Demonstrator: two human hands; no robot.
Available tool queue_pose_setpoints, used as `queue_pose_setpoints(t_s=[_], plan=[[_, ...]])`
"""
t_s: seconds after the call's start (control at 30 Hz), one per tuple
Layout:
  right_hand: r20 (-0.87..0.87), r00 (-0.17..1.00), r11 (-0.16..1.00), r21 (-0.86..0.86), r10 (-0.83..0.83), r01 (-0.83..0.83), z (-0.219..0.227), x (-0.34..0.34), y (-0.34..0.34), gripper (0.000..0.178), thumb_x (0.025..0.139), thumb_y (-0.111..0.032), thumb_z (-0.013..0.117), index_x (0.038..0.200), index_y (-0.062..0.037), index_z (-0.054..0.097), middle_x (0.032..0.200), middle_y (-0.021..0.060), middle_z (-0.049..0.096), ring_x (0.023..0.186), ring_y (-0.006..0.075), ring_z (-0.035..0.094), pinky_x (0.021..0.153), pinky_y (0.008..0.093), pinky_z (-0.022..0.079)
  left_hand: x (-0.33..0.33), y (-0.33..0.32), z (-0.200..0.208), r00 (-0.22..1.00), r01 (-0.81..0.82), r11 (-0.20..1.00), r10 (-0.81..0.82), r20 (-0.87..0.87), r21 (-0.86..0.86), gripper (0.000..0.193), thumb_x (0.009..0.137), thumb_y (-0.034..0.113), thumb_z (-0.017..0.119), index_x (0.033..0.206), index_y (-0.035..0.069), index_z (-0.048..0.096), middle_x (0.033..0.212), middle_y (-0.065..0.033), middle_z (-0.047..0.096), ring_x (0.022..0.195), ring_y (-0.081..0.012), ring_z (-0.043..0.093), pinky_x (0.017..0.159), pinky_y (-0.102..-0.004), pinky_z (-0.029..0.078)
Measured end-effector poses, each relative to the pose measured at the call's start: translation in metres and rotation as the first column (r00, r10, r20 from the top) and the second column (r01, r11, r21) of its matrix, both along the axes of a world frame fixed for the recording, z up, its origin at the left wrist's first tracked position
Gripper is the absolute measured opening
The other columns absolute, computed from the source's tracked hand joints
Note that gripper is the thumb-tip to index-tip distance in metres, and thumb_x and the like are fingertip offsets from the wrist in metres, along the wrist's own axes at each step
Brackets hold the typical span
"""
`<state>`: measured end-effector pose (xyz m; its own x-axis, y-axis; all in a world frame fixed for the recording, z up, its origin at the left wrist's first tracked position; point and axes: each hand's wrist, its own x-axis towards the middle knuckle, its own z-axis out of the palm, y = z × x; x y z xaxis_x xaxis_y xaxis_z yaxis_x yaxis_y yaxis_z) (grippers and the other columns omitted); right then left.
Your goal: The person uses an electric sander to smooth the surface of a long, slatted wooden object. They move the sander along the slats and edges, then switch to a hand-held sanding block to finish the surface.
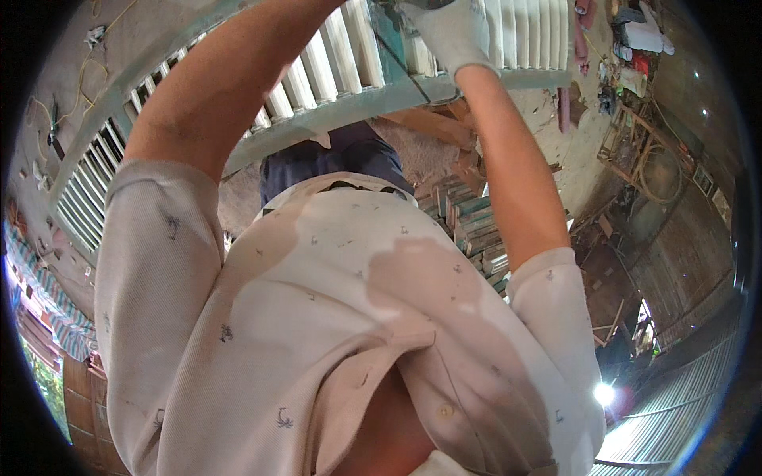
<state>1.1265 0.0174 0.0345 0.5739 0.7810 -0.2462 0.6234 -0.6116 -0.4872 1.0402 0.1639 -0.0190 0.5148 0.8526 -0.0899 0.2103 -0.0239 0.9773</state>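
A long louvred wooden shutter (311, 124), with a worn green frame and pale slats, lies across the upper part of the view, in front of my body. My right hand (454, 33), in a white knitted glove, is over its slats at the top edge. Its fingers are partly cut off and look curled round something dark that I cannot make out. Near that hand a dark cord (401, 57) hangs down across the shutter's green middle piece. My left forearm (238, 71) reaches over the slats, and my left hand lies beyond the top edge.
Below the shutter, stacked wooden strips (470, 218) lie by my right side, near a brown board (429, 125). A yellow cord (83, 75) trails over the floor at far left. Cluttered items (635, 47) and a wooden frame with a coiled hose (657, 170) stand at right.
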Motion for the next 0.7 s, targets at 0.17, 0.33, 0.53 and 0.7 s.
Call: queue_pose_setpoints(t_s=[0.17, 0.33, 0.53, 0.7], plan=[[-0.030, 0.996, 0.986, -0.140, 0.088, -0.092, 0.012, -0.012, -0.025, 0.078, 0.080, -0.044, 0.092, 0.141, -0.0023, 0.067, 0.130, 0.0230, 0.076, 0.123, 0.0400, 0.073, 0.106, 0.0473, 0.057, -0.026, -0.032, -0.007, 0.994, 0.074, 0.987, -0.085, 0.074, 0.146, 0.051, 0.089, 0.045, 0.080, 0.107, -0.003, 0.073, 0.099, -0.0262, 0.077, 0.094, -0.0389, 0.076, 0.087, -0.0482, 0.058], [-0.169, 0.985, 0.992, -0.126, -0.035, 0.014, -0.008, -0.003, -0.133, 0.085, 0.083, -0.046, 0.090, 0.151, -0.0065, 0.057, 0.129, 0.0233, 0.076, 0.123, 0.0439, 0.072, 0.103, 0.0511, 0.057, -0.031, -0.122, 0.022, 0.928, 0.318, 0.937, -0.339, -0.156, -0.144, 0.053, 0.090, 0.058, 0.081, 0.113, 0.011, 0.076, 0.109, -0.0169, 0.075, 0.100, -0.0305, 0.075, 0.092, -0.0447, 0.058], [-0.002, 1.000, 0.979, -0.205, -0.001, 0.001, 0.006, -0.008, -0.157, 0.085, 0.085, -0.043, 0.089, 0.152, -0.0046, 0.054, 0.127, 0.0233, 0.076, 0.118, 0.0438, 0.073, 0.100, 0.0509, 0.057, -0.021, -0.157, 0.006, 0.978, 0.178, 0.981, -0.184, 0.095, 0.072, 0.045, 0.092, 0.051, 0.080, 0.104, 0.007, 0.075, 0.096, -0.0155, 0.076, 0.085, -0.0336, 0.076, 0.080, -0.0468, 0.060], [0.032, 0.999, 0.978, -0.205, -0.020, 0.026, 0.009, -0.009, -0.094, 0.064, 0.086, -0.037, 0.091, 0.136, -0.0034, 0.070, 0.123, 0.0189, 0.080, 0.115, 0.0348, 0.077, 0.100, 0.0454, 0.058, -0.018, -0.101, 0.008, 0.977, 0.213, 0.977, -0.213, 0.004, -0.009, 0.054, 0.094, 0.058, 0.079, 0.105, 0.005, 0.075, 0.096, -0.0166, 0.078, 0.088, -0.0315, 0.077, 0.083, -0.0458, 0.060]])
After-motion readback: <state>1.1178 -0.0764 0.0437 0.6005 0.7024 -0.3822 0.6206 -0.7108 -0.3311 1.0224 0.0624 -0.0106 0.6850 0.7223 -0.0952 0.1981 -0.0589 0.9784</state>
